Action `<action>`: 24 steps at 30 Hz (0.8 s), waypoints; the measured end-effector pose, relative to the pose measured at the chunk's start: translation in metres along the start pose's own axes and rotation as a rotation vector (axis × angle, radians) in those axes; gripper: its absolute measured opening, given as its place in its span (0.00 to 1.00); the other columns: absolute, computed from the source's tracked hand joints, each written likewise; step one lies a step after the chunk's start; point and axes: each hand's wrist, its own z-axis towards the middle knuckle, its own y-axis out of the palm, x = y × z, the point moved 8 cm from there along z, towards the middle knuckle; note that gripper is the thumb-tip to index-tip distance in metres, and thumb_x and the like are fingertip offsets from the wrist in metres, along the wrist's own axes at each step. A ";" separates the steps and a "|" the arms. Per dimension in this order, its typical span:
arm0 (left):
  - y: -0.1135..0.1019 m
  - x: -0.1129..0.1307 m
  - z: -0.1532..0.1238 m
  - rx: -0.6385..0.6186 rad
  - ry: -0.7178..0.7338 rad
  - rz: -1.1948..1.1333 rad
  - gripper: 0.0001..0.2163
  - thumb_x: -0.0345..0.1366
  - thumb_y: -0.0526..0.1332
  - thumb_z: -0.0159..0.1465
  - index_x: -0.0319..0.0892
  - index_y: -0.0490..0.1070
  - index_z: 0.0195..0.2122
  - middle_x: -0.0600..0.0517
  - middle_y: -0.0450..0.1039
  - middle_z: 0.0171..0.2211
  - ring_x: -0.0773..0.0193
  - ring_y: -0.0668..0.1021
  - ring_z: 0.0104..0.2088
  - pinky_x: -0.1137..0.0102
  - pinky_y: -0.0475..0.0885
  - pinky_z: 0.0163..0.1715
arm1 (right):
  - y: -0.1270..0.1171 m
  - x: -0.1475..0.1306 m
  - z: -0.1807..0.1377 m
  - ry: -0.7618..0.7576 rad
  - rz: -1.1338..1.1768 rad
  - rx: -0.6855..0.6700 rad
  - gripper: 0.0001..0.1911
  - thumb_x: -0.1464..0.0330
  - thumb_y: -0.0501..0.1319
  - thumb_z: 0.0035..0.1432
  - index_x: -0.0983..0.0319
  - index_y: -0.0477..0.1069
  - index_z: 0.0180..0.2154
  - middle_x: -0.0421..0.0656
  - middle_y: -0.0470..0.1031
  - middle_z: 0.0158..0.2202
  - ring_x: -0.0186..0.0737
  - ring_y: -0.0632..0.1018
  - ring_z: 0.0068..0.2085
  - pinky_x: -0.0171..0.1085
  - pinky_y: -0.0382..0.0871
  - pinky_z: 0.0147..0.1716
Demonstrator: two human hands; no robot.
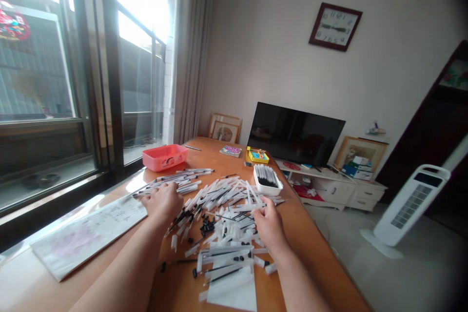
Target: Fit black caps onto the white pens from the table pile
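My left hand (164, 201) is over the near end of a row of assembled pens (190, 175) on the table's left side. Its fingers look spread and curve down; their tips are partly hidden. Between thumb and fingers, my right hand (269, 220) pinches a translucent white pen barrel (250, 207) at the right of the heap. Between the hands lies a big pile of white pen barrels (226, 190), with black pen parts (207, 225) and clear caps (227, 230) among it. Closer to me, several pens and refills rest on a white sheet (234, 292).
A white basket (280, 187) of black-tipped pens stands behind my right hand. At the back are a red plastic box (164, 157), a yellow box (258, 156) and a booklet (230, 151). A notebook (91, 239) lies left. The wooden table's edge (329, 248) is at right.
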 end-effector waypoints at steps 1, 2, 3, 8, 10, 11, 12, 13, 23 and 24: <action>0.003 -0.002 0.001 -0.006 -0.003 0.016 0.16 0.35 0.55 0.61 0.48 0.77 0.48 0.40 0.76 0.55 0.36 0.71 0.56 0.42 0.62 0.51 | 0.002 0.001 0.000 0.000 0.032 -0.011 0.30 0.61 0.61 0.55 0.64 0.68 0.58 0.41 0.78 0.29 0.47 0.79 0.32 0.40 0.71 0.34; 0.007 -0.003 0.002 -0.015 0.000 0.032 0.16 0.35 0.56 0.61 0.48 0.78 0.47 0.40 0.76 0.54 0.36 0.71 0.56 0.42 0.61 0.52 | 0.003 0.000 0.000 -0.005 0.062 -0.022 0.30 0.61 0.62 0.55 0.63 0.68 0.58 0.42 0.79 0.30 0.47 0.80 0.33 0.40 0.71 0.34; 0.009 -0.003 0.002 -0.021 0.005 0.045 0.16 0.34 0.56 0.60 0.48 0.78 0.46 0.41 0.76 0.54 0.37 0.71 0.56 0.42 0.60 0.53 | 0.005 -0.001 0.000 -0.014 0.088 -0.033 0.30 0.61 0.62 0.55 0.63 0.68 0.58 0.43 0.80 0.32 0.47 0.80 0.34 0.40 0.71 0.35; 0.015 -0.002 0.002 -0.056 0.027 0.082 0.15 0.36 0.58 0.58 0.48 0.78 0.44 0.40 0.75 0.54 0.36 0.70 0.56 0.43 0.59 0.53 | 0.014 -0.010 -0.005 -0.078 0.127 -0.114 0.23 0.61 0.62 0.58 0.61 0.72 0.54 0.45 0.81 0.37 0.46 0.81 0.39 0.41 0.73 0.42; 0.016 -0.002 0.003 -0.048 0.035 0.083 0.14 0.37 0.58 0.58 0.48 0.78 0.43 0.40 0.75 0.52 0.36 0.70 0.55 0.45 0.61 0.51 | 0.018 -0.013 -0.008 -0.096 0.116 -0.149 0.20 0.62 0.61 0.58 0.61 0.74 0.52 0.45 0.82 0.38 0.46 0.81 0.40 0.41 0.73 0.43; 0.016 -0.002 0.003 -0.045 0.038 0.080 0.13 0.37 0.58 0.59 0.48 0.79 0.42 0.40 0.76 0.52 0.36 0.70 0.55 0.45 0.61 0.50 | 0.020 -0.015 -0.010 -0.103 0.109 -0.168 0.19 0.63 0.61 0.59 0.61 0.75 0.51 0.46 0.82 0.39 0.46 0.82 0.40 0.42 0.73 0.44; 0.017 -0.003 0.004 -0.045 0.040 0.074 0.13 0.37 0.57 0.59 0.48 0.79 0.42 0.40 0.76 0.51 0.36 0.70 0.54 0.46 0.61 0.49 | 0.022 -0.017 -0.011 -0.108 0.102 -0.187 0.18 0.63 0.61 0.59 0.61 0.76 0.50 0.47 0.82 0.40 0.46 0.82 0.41 0.42 0.73 0.44; 0.019 -0.003 0.005 -0.050 0.041 0.068 0.13 0.38 0.57 0.60 0.48 0.79 0.41 0.39 0.76 0.50 0.36 0.70 0.54 0.46 0.61 0.48 | 0.025 -0.018 -0.013 -0.111 0.096 -0.207 0.18 0.63 0.61 0.59 0.61 0.77 0.49 0.47 0.82 0.40 0.47 0.82 0.42 0.42 0.74 0.45; 0.021 0.002 0.005 -0.042 0.075 0.032 0.11 0.39 0.57 0.61 0.47 0.79 0.37 0.39 0.78 0.46 0.36 0.71 0.51 0.45 0.60 0.48 | 0.029 -0.022 -0.017 -0.107 0.049 -0.251 0.16 0.62 0.61 0.60 0.61 0.79 0.47 0.49 0.83 0.44 0.49 0.83 0.45 0.43 0.75 0.47; 0.018 0.004 0.004 -0.025 0.080 0.023 0.11 0.38 0.56 0.62 0.47 0.79 0.38 0.39 0.79 0.47 0.36 0.71 0.51 0.45 0.60 0.48 | 0.028 -0.022 -0.016 -0.109 0.047 -0.242 0.16 0.62 0.61 0.60 0.61 0.79 0.47 0.49 0.83 0.44 0.49 0.82 0.45 0.43 0.75 0.47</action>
